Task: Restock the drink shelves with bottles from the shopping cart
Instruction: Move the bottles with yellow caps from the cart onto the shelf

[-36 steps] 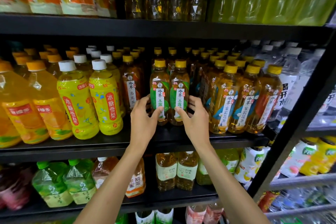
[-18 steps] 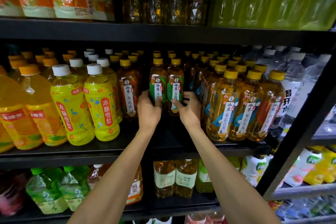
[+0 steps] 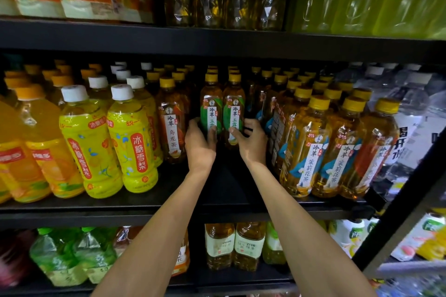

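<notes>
- We see the left hand (image 3: 200, 144) curled round the lower part of the left green-label tea bottle (image 3: 211, 103), with the thumb laid across its front.
- The right hand (image 3: 252, 142) grips the right green-label tea bottle (image 3: 233, 106), thumb on the label and fingers wrapped round its right side.
- Both bottles stand upright and touch each other on the middle shelf (image 3: 144, 210). They sit well back from its front edge, at the head of two rows of yellow-capped bottles.
- Just beside them on the left we note a brown-label oolong tea bottle (image 3: 171, 125). Beyond it stand yellow pear-drink bottles (image 3: 131, 140) with white caps, then orange drink bottles (image 3: 36, 152).
- On the right we find blue-label jasmine tea bottles (image 3: 307, 149), nearer the front edge than the gripped pair, and clear water bottles (image 3: 410, 128) further right.
</notes>
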